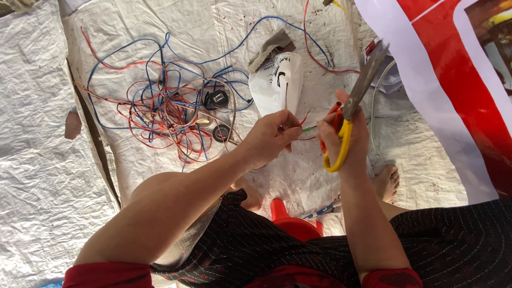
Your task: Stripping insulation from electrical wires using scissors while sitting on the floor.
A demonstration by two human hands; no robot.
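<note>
Above the white sheet (160, 32), left hand (269, 137) pinches a thin wire (308, 128) taut for stripping, while right hand (344, 140) grips yellow-handled scissors (356, 98), blades raised clear.

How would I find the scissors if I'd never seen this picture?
Start at the big tangle of red and blue wires on the white sheet, then look right to the person's right hand. The scissors are there: yellow and red handles, long grey blades pointing up.

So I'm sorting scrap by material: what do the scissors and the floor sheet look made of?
Scissors: dull grey blades, likely steel; glossy yellow and orange handles, likely plastic. Floor sheet: white, crinkled, with a fine weave, probably woven plastic sacking.
</note>
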